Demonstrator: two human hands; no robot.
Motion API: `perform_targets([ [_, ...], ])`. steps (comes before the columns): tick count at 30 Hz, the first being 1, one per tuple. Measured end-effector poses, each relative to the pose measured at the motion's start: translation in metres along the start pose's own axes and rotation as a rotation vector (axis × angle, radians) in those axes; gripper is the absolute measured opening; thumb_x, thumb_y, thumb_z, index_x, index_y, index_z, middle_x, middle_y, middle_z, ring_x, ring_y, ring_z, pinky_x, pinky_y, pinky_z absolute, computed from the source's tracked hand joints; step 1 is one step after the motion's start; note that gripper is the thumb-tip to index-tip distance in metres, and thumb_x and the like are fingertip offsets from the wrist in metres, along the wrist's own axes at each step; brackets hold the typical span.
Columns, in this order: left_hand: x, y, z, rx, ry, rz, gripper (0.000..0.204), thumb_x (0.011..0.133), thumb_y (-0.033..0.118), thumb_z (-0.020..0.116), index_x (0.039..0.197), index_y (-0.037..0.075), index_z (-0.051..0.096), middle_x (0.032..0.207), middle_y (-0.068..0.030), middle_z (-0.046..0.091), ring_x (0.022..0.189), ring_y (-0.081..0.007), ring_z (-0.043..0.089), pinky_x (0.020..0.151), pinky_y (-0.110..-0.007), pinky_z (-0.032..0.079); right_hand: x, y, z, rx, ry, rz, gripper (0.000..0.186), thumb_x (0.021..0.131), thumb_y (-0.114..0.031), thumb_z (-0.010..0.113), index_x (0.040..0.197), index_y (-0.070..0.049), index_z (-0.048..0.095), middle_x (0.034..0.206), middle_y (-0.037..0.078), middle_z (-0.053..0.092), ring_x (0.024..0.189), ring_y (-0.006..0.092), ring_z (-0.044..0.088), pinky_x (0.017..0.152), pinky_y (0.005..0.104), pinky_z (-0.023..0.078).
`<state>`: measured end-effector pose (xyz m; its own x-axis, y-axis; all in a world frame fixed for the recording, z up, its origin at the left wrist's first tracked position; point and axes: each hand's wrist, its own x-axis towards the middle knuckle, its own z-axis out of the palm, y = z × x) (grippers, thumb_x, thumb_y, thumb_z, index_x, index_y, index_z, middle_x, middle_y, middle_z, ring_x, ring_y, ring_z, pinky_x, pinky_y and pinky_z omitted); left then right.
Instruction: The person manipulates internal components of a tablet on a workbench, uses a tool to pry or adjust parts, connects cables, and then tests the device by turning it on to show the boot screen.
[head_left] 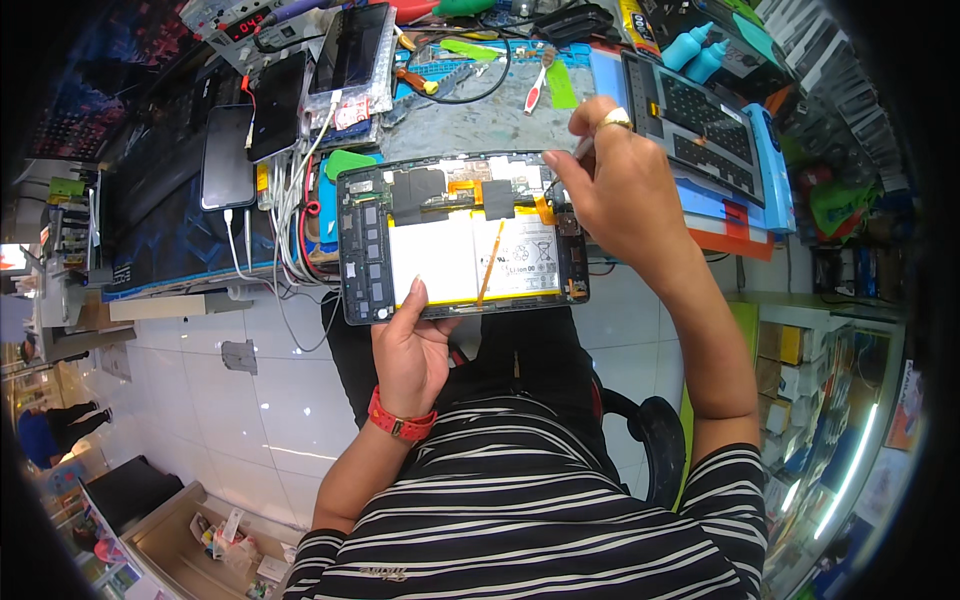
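An opened tablet (430,262) with its inside facing up is held level at the bench's near edge. My left hand (412,345) grips its near edge, the thumb on top by the white battery (515,262) and the fingers underneath. An orange flex cable (492,262) lies slanted across the battery. Black tape patches (418,192) cover parts of the board along the far side. Over the tablet's far right corner, my right hand (622,185) is closed around a slim grey tool (584,147). Its thin tip points down at the board; its exact kind is mostly hidden by the fingers.
Plugged-in phones (229,160) and bundled white cables (291,205) lie at the left. Beyond the tablet is a worn grey mat (430,125) with a toothbrush (538,85). A dark tablet shell (692,130) and light-blue bottles (688,46) are at the right. A chair armrest (660,450) stands beside me.
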<state>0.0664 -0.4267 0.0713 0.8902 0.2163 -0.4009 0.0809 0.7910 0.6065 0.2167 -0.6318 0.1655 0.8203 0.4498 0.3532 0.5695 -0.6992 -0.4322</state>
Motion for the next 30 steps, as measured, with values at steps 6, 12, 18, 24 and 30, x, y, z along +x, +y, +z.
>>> perform_targets([
  [6, 0.000, 0.000, -0.001, 0.010, -0.002, -0.002, 0.034, 0.105, 0.012, 0.051, 0.137, 0.000, 0.050, 0.130, -0.0150, 0.063, 0.114, -0.0256, 0.067, 0.088, -0.041, 0.062, -0.006, 0.005, 0.001, 0.109, 0.047, 0.047, 0.030, 0.087, -0.007, 0.075, 0.106, 0.002, 0.053, 0.084, 0.019, 0.068, 0.075, 0.0298, 0.071, 0.067, 0.0374, 0.055],
  [12, 0.002, -0.001, -0.002, 0.004, -0.011, -0.010, 0.033, 0.105, 0.012, 0.051, 0.137, 0.002, 0.051, 0.129, -0.0142, 0.063, 0.113, -0.0251, 0.067, 0.088, -0.041, 0.062, -0.007, 0.003, 0.002, 0.173, 0.058, 0.131, 0.029, 0.085, -0.007, 0.075, 0.104, 0.000, 0.053, 0.084, 0.017, 0.068, 0.079, 0.0282, 0.071, 0.068, 0.0368, 0.054],
  [18, 0.001, 0.000, -0.001, 0.013, -0.005, 0.009, 0.033, 0.105, 0.011, 0.050, 0.136, 0.001, 0.051, 0.128, -0.0142, 0.063, 0.113, -0.0250, 0.067, 0.087, -0.040, 0.062, -0.009, 0.002, 0.003, 0.224, 0.092, 0.196, 0.030, 0.083, -0.005, 0.074, 0.105, -0.001, 0.053, 0.080, 0.016, 0.067, 0.077, 0.0308, 0.071, 0.068, 0.0381, 0.054],
  [24, 0.002, -0.001, -0.004, 0.000, -0.010, -0.013, 0.037, 0.104, 0.010, 0.052, 0.140, 0.005, 0.046, 0.129, -0.0120, 0.060, 0.114, -0.0226, 0.065, 0.085, -0.039, 0.062, -0.009, 0.004, 0.002, 0.195, 0.086, 0.154, 0.031, 0.083, -0.005, 0.073, 0.106, -0.001, 0.053, 0.080, 0.016, 0.067, 0.076, 0.0297, 0.071, 0.066, 0.0379, 0.054],
  [30, 0.001, 0.000, -0.001, -0.004, 0.005, -0.016, 0.036, 0.104, 0.010, 0.052, 0.140, 0.004, 0.046, 0.129, -0.0122, 0.060, 0.114, -0.0228, 0.065, 0.087, -0.040, 0.062, -0.010, 0.007, 0.003, 0.193, 0.072, 0.143, 0.033, 0.085, -0.010, 0.076, 0.108, -0.002, 0.054, 0.086, 0.017, 0.069, 0.079, 0.0303, 0.072, 0.066, 0.0376, 0.054],
])
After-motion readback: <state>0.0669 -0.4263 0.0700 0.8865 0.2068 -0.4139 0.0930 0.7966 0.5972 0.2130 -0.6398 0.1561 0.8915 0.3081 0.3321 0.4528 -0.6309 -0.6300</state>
